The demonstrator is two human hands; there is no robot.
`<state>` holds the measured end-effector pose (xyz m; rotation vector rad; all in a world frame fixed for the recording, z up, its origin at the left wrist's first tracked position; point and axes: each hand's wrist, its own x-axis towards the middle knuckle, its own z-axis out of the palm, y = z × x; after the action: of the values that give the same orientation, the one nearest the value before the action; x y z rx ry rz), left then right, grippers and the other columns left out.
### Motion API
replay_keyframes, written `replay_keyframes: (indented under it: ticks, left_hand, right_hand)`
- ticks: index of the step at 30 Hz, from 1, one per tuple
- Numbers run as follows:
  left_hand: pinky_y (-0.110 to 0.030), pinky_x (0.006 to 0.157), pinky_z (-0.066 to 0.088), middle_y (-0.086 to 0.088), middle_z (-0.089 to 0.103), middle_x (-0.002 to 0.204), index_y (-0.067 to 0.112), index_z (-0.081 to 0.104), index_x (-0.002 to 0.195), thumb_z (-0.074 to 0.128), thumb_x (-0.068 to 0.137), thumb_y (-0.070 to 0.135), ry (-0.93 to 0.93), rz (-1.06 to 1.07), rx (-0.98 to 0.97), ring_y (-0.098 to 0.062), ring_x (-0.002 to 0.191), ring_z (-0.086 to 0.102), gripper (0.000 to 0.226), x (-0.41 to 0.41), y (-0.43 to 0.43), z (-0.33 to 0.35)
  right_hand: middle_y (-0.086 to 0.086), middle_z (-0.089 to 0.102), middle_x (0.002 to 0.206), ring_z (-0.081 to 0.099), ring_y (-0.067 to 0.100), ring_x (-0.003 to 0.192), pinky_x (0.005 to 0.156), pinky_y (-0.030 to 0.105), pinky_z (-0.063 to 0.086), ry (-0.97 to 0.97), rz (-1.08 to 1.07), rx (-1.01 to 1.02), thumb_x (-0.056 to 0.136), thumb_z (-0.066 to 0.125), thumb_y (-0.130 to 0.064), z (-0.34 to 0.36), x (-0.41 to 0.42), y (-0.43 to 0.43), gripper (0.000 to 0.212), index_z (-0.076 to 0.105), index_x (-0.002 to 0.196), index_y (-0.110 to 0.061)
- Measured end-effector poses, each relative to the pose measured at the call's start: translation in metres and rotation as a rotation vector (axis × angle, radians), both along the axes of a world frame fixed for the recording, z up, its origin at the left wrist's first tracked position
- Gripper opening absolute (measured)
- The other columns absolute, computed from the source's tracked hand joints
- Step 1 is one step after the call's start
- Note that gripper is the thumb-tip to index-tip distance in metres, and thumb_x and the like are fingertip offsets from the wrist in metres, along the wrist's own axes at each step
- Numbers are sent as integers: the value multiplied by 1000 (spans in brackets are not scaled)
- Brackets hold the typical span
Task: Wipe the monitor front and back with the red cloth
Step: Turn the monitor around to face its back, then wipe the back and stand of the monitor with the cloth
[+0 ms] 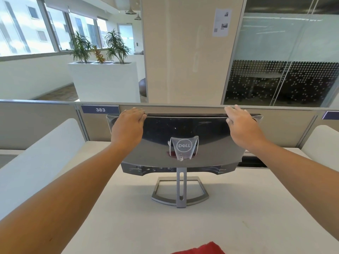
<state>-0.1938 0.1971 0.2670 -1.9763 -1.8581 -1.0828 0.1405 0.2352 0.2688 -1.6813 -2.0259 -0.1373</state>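
The black Dell monitor [183,132] stands on its silver stand [180,191] on the white desk [256,208], its back turned toward me. My left hand [128,125] grips the top edge near the left corner, fingers curled over the rim. My right hand [240,123] lies on the top edge near the right corner with its fingers stretched out over the rim. The red cloth [200,249] lies on the desk at the near edge, apart from both hands and partly cut off by the frame. The screen side is hidden.
A grey partition [183,107] with a label reading 383 runs just behind the monitor. White curved side panels [45,153] flank the desk on the left and right. A dark cable slot [253,162] sits in the desk behind the monitor's right side.
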Motion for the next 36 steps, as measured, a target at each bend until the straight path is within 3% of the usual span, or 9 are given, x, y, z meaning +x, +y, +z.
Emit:
replay_keyframes:
  ticks: [5, 8, 11, 18, 21, 23, 28, 31, 36]
  left_hand:
    - [-38, 116, 21, -11, 55, 137, 6, 55, 130, 38, 105, 27, 69, -44, -79, -27, 135, 41, 37, -1, 1, -11]
    - [-33, 120, 4, -4, 27, 159, 12, 31, 151, 29, 105, 38, 119, -31, -134, -19, 149, 12, 53, 1, -1, -17]
    - [-29, 119, -5, -1, 9, 163, 16, 16, 155, 24, 103, 47, 187, -35, -110, -14, 150, -5, 61, 11, -14, -21]
    - [-24, 117, -4, 13, 0, 159, 25, 14, 154, 28, 100, 54, 14, -159, -175, -2, 146, -12, 63, 51, -95, -98]
    - [-25, 121, 7, 11, 4, 160, 21, 19, 154, 33, 96, 58, -55, -201, -317, -3, 148, -5, 70, 68, -133, -148]
    - [-22, 119, 3, 10, 4, 161, 20, 17, 154, 36, 97, 57, -101, -216, -449, -1, 145, -7, 71, 84, -159, -180]
    - [-15, 114, -3, 9, 2, 162, 21, 10, 155, 40, 98, 52, -169, -244, -692, -4, 148, -4, 71, 117, -216, -241]
    - [-15, 114, -4, 10, 1, 162, 23, 10, 155, 39, 98, 53, -165, -222, -804, 0, 146, -8, 71, 131, -253, -272]
    - [-16, 113, -10, 16, -10, 156, 24, 5, 155, 37, 99, 53, -131, -201, -790, 3, 139, -20, 70, 142, -250, -283]
  right_hand:
    - [2, 19, 165, 7, 22, 153, 123, 41, 6, -131, 29, -39, 106, 34, -36, -7, 7, 0, 55, 24, 156, -17]
    - [1, 14, 166, 3, 20, 154, 122, 40, 3, -132, 56, 27, 104, 36, -42, -10, 8, -7, 59, 24, 157, -19]
    - [0, 17, 165, 7, 20, 154, 123, 41, 6, -54, 134, 103, 101, 46, -41, -11, -4, -29, 59, 31, 154, -20]
    - [-11, 14, 165, 4, 5, 152, 123, 33, 13, 160, 322, -68, 98, 58, -33, -81, -30, -97, 57, 38, 151, -26]
    - [-8, 30, 160, 25, 12, 148, 118, 28, 21, 187, 286, -107, 95, 60, -35, -130, -37, -130, 54, 46, 146, -23]
    - [-5, 41, 154, 36, 15, 142, 115, 29, 25, 192, 246, -165, 92, 57, -39, -165, -40, -153, 52, 52, 141, -21]
    - [-11, 21, 162, 12, 6, 151, 119, 22, 10, 164, 270, -385, 96, 59, -36, -231, -33, -209, 58, 39, 150, -24]
    - [-10, 5, 165, 0, 7, 152, 121, 25, 6, 85, 261, -555, 97, 55, -41, -262, -26, -245, 69, 24, 156, -24]
    - [-11, -12, 164, -12, 2, 149, 124, 29, 6, 117, 224, -672, 96, 54, -48, -273, -17, -251, 83, 2, 159, -26]
